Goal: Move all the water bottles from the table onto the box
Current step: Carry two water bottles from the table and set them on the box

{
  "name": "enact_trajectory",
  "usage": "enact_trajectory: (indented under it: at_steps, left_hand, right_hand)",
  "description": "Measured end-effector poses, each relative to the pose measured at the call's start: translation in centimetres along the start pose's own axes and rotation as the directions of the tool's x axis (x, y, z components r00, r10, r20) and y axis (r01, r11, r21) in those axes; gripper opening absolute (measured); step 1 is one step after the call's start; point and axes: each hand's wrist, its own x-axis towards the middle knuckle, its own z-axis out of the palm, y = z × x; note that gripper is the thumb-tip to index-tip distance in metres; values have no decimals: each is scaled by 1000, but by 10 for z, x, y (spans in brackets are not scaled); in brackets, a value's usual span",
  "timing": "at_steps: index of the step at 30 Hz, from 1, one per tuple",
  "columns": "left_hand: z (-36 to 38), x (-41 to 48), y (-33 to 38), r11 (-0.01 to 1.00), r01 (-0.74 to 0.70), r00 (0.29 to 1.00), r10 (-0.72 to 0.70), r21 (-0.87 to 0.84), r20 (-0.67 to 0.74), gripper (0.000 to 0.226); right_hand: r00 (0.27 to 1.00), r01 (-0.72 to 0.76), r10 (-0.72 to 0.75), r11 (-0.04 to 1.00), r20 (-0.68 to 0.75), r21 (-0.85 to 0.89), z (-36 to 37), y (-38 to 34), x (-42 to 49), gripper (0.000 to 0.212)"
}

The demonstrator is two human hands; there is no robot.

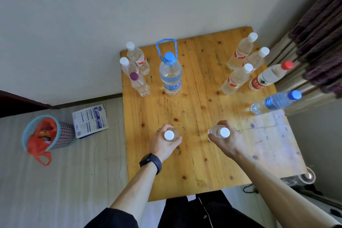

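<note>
Left hand (162,144) and right hand (226,141) each grip a white-capped bottle; nine bottles beyond them untouched, box (90,120) left, nothing on it.

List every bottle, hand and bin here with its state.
Left hand: closed on white-capped bottle.
Right hand: closed on second white-capped bottle.
Large handled bottle: upright, capped.
Purple-capped bottle: upright.
Red-capped bottle: upright.
Blue-capped bottle: upright.
Bin: lined, holding rubbish.
</note>
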Motion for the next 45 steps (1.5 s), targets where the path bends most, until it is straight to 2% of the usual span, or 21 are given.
enact_trajectory:
  at_steps: [6,11,15,20,23,27,30,33,35,39,42,45]
  left_hand:
    - [-11,-18,-10,1000,-26,998,26,-5,63,33]
    - [-14,-39,1,968,-237,961,220,89,165,35]
    - [1,-69,41,884,-444,870,387,144,306,35]
    - [56,-130,89,790,-604,709,472,106,523,34]
    - [101,-186,109,683,-727,550,523,65,651,35]
    - [165,-283,114,522,-853,331,520,14,787,35]
    - [211,-371,99,416,-909,190,457,-20,869,36]
    - [246,-465,74,409,-909,74,340,-76,937,31]
    - [263,-523,52,396,-910,-12,275,-124,961,30]
    - [296,-630,13,317,-922,-173,181,-224,968,35]
    - [316,-704,-14,217,-920,-311,97,-325,945,34]
    - [336,-776,-39,158,-906,-394,23,-393,919,29]
  right_hand:
    - [992,-67,80,990,-99,127,-3,8,-62,37]
    - [951,-132,206,944,-229,302,-5,34,-147,36]
    - [853,-176,364,876,-374,450,-13,58,-223,36]
    - [633,-156,569,759,-526,633,-13,96,-315,32]
    - [476,-124,665,698,-575,705,-5,126,-380,31]
    - [245,-73,770,620,-589,781,14,170,-475,36]
    - [68,-42,836,548,-545,835,38,203,-555,42]
    - [-82,14,882,468,-465,884,63,230,-635,42]
    - [-173,46,900,413,-400,909,82,241,-690,34]
    - [-342,75,896,327,-284,942,118,267,-786,25]
    - [-456,147,871,278,-184,949,144,283,-843,38]
    - [-575,261,816,245,-54,934,163,299,-892,43]
